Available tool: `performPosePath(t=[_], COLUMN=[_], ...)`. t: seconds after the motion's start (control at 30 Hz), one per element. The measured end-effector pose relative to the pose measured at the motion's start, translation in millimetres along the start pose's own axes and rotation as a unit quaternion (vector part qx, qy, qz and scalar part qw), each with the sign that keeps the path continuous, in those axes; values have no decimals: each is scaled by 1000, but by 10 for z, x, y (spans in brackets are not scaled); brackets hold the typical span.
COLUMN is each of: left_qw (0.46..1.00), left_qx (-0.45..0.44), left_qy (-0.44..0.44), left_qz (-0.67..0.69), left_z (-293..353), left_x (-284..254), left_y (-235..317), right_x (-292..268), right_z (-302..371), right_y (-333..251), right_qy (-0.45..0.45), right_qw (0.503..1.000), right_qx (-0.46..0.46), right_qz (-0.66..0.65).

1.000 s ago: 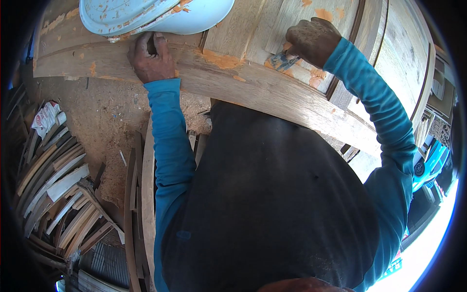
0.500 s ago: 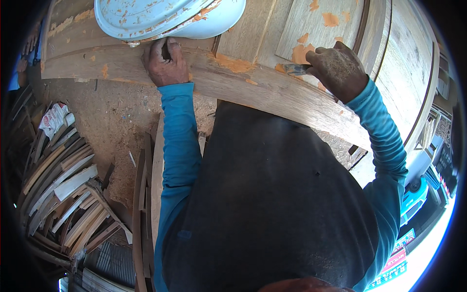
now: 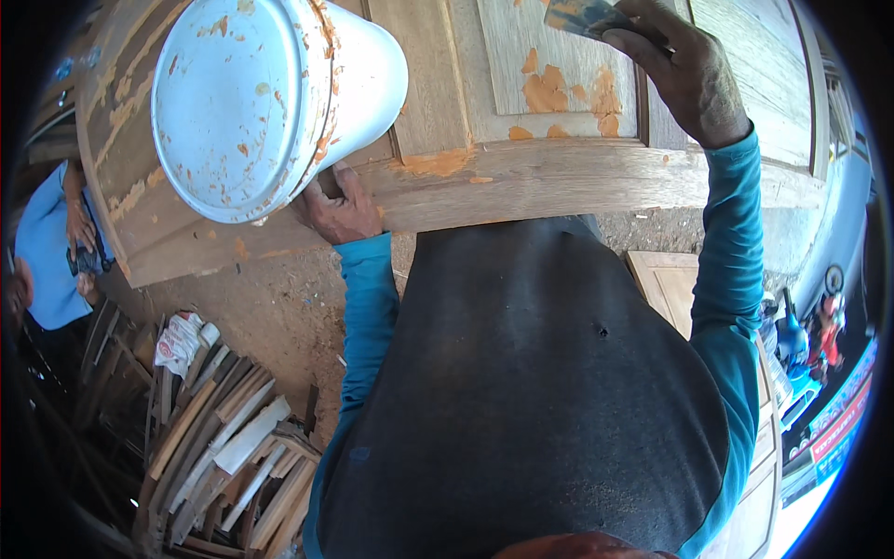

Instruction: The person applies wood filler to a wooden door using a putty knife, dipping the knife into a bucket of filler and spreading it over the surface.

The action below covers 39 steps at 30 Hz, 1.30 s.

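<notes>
- Up at the top edge, right hand point(image 3: 694, 79) pinches a flat grey scraper point(image 3: 585, 17), partly cut off, over grainy wooden panel point(image 3: 559, 182)!
- Left hand point(image 3: 346, 207) behind smeared, round white bucket point(image 3: 233, 112): fingertips hidden, grip impossible to tell.

Looks down from head height through the left fisheye of a pair, close above the torso point(image 3: 521, 373), facing the panel point(image 3: 559, 177) at the far side, taking in floor point(image 3: 289, 317) at left.

Piled wood strips point(image 3: 250, 436), white bag point(image 3: 179, 343)
</notes>
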<state>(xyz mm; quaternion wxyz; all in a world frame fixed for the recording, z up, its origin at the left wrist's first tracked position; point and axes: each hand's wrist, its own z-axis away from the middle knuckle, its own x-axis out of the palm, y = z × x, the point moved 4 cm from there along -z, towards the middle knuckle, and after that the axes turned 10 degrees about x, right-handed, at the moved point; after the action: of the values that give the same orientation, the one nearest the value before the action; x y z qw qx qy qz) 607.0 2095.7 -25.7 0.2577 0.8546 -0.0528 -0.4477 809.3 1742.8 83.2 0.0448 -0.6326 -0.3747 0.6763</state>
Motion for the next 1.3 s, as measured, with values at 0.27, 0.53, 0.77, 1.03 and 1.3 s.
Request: performPosePath(t=[0.27, 0.53, 0.77, 1.03, 1.3], left_qw=[972, 957, 947, 951, 948], left_qx=[18, 148, 217, 230, 245], left_qy=[-206, -215, -185, -158, -145], left_qz=[110, 127, 144, 133, 142], left_z=[-67, -106, -126, -100, -63], left_x=[-150, -218, -203, -184, -170], left_y=[-362, -414, -410, -441, -460], right_x=[685, 1686, 2142, 2742, 892], right_z=[1505, 2592, 2794, 4269, 3081], right_y=[-325, -649, -374, -594, -897], right_qy=[164, 298, 305, 149, 108], right_qw=[922, 834, 866, 829, 889], right_qx=[345, 463, 393, 533, 428], right_qz=[-57, -47, -56, -77, 124])
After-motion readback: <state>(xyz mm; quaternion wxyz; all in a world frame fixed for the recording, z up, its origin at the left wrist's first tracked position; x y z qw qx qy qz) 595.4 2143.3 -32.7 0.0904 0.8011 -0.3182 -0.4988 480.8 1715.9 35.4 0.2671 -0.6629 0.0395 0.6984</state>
